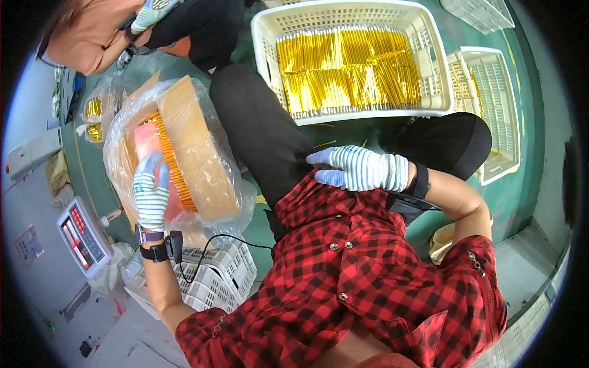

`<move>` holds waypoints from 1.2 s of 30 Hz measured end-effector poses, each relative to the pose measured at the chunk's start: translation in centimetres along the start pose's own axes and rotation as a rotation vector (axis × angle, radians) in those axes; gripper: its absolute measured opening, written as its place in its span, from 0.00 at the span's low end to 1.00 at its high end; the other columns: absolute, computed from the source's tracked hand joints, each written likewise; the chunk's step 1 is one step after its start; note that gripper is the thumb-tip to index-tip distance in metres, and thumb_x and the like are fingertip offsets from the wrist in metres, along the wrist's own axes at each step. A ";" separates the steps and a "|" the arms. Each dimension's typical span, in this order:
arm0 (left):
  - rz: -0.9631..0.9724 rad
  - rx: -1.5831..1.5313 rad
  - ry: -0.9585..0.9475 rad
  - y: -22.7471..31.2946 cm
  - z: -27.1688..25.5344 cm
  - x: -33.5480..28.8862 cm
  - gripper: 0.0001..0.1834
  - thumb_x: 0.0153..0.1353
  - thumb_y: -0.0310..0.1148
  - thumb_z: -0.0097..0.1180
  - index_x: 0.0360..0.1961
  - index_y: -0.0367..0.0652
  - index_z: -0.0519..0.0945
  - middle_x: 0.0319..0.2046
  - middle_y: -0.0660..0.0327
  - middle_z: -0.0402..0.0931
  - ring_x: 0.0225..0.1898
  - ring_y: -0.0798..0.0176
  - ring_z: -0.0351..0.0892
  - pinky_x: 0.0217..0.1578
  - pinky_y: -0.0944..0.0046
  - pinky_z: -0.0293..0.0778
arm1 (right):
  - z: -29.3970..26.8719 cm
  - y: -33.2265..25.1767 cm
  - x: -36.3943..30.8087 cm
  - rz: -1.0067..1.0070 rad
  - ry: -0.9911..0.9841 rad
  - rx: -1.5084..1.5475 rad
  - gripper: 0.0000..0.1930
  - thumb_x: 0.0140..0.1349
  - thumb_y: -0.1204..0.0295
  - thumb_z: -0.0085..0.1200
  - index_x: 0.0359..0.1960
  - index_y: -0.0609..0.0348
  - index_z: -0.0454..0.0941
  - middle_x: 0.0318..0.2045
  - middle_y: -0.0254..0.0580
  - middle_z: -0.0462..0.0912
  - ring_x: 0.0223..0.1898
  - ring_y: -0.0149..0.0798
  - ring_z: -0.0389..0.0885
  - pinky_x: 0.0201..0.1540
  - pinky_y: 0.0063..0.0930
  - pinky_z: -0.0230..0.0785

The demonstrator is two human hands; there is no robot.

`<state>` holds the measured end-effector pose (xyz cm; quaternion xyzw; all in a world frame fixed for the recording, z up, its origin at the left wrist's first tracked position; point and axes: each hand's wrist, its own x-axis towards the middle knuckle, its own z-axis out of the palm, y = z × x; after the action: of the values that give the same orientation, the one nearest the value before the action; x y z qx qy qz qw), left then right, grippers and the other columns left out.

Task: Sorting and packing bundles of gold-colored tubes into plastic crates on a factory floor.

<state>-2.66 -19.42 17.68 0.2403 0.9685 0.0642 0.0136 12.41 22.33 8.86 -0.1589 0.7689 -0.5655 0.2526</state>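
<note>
My left hand, in a striped glove with blue fingertips, reaches over an open cardboard box lined with clear plastic. Its fingers are stretched out on or just above a pink sheet; whether they touch it I cannot tell. Beside the sheet runs a row of slim orange-gold rods, stacked in the box. My right hand, gloved alike, lies at my lap with fingers extended and nothing visible in it. In front of my knees stands a white crate filled with shiny gold, pencil-like rods with silvery ends.
Another person's gloved hand shows at the upper left. White crates stand at the right, more crates by my left elbow. A digital scale is at the left. A black cable runs from my left wrist.
</note>
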 end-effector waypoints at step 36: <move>0.503 0.176 -1.111 29.2 31.4 20.5 0.37 0.60 0.42 0.49 0.71 0.53 0.54 0.55 0.42 0.72 0.52 0.40 0.74 0.53 0.49 0.69 | -7.6 6.7 -6.2 0.052 0.069 -0.378 0.22 0.57 0.55 0.55 0.46 0.59 0.77 0.31 0.49 0.81 0.34 0.51 0.81 0.37 0.44 0.72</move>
<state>-5.42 19.47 -9.51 0.4590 0.7321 -0.1493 0.4807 13.47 33.75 5.56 -0.1642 0.8734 -0.4094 0.2061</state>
